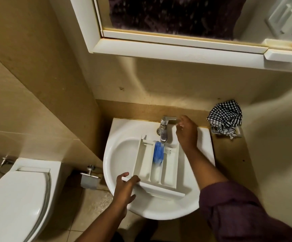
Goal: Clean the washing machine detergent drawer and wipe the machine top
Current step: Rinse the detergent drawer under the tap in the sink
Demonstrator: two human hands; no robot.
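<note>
**Drawer at the basin, tap being worked**

The detergent drawer [156, 169] lies in the wash basin [122, 151] under the tap [164, 127], its blue insert [158, 152] beneath the spout. The left hand [125, 186] grips the drawer's front corner; the right hand [185, 131], fingers relaxed, reaches at the tap lever. This looks like the rinsing step; next comes scrubbing the compartments. Whether water runs is hard to tell; the washing machine is out of view, and a checked cloth [225, 117] waits on a wall holder

Drawer [156, 169] in sink [117, 154] under tap [164, 127]; toilet [17, 187] left.
</note>
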